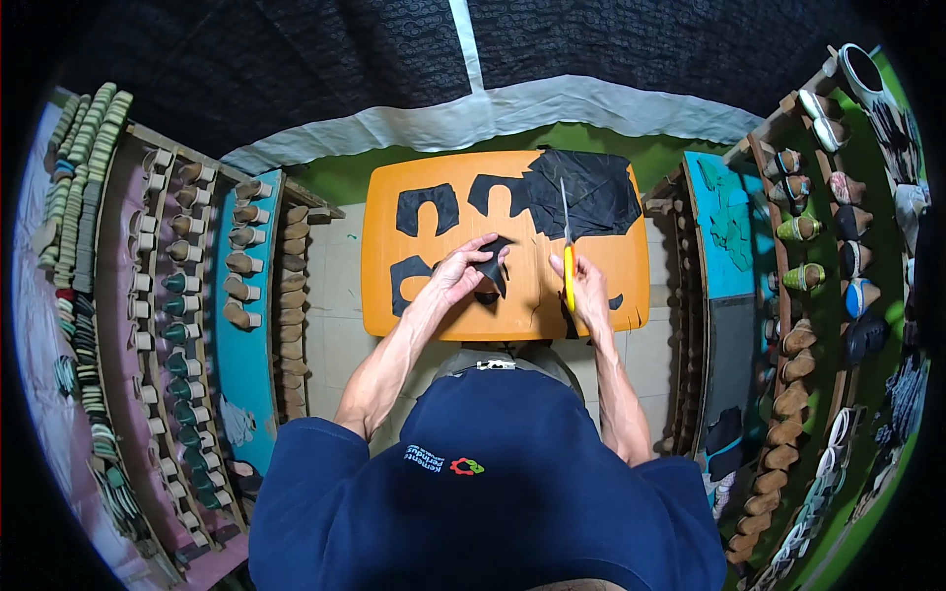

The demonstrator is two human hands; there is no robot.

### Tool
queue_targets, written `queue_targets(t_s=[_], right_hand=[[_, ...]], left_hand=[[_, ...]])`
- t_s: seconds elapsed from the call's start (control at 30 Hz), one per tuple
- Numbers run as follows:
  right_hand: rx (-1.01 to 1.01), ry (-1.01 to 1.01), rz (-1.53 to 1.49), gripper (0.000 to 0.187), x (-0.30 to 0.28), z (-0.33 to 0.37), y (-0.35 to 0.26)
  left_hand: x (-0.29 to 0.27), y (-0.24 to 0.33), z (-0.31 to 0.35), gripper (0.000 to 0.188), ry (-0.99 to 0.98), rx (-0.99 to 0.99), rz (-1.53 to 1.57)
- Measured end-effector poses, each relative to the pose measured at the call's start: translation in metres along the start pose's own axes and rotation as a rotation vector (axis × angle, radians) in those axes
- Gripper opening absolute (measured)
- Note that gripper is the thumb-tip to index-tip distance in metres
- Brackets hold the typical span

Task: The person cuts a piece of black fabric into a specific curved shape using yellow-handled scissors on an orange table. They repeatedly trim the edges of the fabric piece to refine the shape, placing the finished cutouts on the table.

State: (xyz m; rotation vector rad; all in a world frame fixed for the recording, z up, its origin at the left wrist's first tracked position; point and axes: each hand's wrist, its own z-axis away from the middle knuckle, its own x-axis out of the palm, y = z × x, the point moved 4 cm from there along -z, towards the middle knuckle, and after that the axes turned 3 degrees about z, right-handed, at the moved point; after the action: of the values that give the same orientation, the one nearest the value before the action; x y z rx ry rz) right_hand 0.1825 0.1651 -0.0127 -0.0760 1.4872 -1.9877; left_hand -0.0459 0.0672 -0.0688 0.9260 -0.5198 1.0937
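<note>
My left hand (461,271) is closed on a small, curved piece of black sheet material (500,258), held just above the orange table (382,236). My right hand (591,294) grips a pair of scissors (569,274) by its yellow handles. The metal blades point away from me, over the edge of a larger, creased black sheet (596,192) at the table's far right. A U-shaped black cutout (408,210) lies at the far left. Another cutout (481,193) rests beside the sheet, and a third (399,274) is partly hidden by my left hand.
Small black scraps (616,301) lie at the table's near right. Racks of wooden shoe lasts (246,238) stand on the left, with more lasts and shoes (788,399) on the right. A dark curtain (325,79) hangs behind the table.
</note>
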Motion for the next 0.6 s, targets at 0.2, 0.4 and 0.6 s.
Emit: queue_targets(t_s=[0.2,0.4,0.6], right_hand=[[0.04,-0.222,-0.191,0.049,0.039,0.034,0.021],[-0.085,-0.389,-0.188,0.05,0.051,0.031,0.026],[-0.122,-0.387,-0.285,0.048,0.055,0.035,0.013]], left_hand=[[0.048,0.005,0.016,0.042,0.034,0.212,-0.155],[0.078,0.024,0.025,0.048,-0.081,0.224,-0.423],[0.087,0.025,0.022,0.048,-0.062,0.432,-0.546]])
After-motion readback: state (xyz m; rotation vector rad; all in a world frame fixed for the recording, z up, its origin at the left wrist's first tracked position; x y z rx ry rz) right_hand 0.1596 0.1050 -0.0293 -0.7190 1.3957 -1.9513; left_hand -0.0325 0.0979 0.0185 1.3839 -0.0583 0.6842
